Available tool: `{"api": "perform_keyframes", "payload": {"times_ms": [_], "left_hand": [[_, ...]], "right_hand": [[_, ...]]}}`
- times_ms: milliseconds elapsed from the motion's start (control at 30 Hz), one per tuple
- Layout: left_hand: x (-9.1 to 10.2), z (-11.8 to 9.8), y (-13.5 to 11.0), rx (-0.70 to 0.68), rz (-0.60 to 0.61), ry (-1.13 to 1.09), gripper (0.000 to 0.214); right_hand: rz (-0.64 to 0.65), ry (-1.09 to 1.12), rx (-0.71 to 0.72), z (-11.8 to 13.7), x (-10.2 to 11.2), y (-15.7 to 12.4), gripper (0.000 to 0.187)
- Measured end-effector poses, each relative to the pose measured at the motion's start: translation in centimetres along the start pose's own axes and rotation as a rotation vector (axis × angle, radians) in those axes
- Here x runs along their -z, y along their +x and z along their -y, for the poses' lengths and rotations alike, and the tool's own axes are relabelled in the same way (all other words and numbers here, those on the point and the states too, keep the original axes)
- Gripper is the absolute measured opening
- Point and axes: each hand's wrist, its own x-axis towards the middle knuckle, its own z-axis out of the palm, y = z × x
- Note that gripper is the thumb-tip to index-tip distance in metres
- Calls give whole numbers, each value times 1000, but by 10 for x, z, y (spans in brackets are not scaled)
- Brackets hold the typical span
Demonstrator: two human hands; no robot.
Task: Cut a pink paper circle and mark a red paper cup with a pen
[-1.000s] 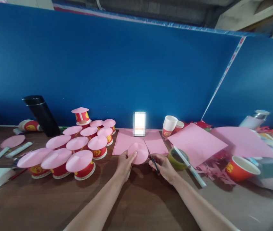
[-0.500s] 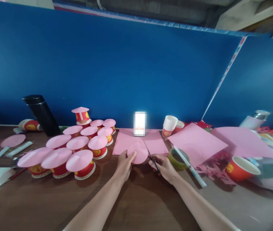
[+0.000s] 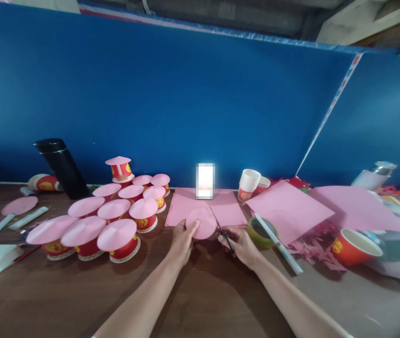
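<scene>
Over the last second, the left grip (image 3: 180, 243) shifted slightly to the left. The pink paper disc (image 3: 201, 224) was displaced in the same direction by a similarly small amount, sliding across the view of the pink sheets (image 3: 183, 199) behind it. The blade tip of the scissors (image 3: 225, 237) also moved slightly left. The head view drifted marginally: the black flask (image 3: 62, 169) and the pink-topped cups (image 3: 117, 234) appeared slightly further right than before.
</scene>
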Motion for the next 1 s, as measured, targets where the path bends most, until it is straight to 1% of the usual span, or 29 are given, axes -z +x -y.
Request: {"api": "perform_keyframes", "payload": {"times_ms": [267,433,733,1000], "left_hand": [[0,1,0,1,-18,5,37],[-1,-1,-1,0,-29,0,37],[-1,3,1,-13,9,11,34],[0,3,1,-6,0,27,36]], "right_hand": [[8,-43,-11,-1,1,0,35],[11,-16,-21,4,0,-1,39],[47,35,-5,2,2,-1,33],[49,24,13,-2,2,0,34]]}}
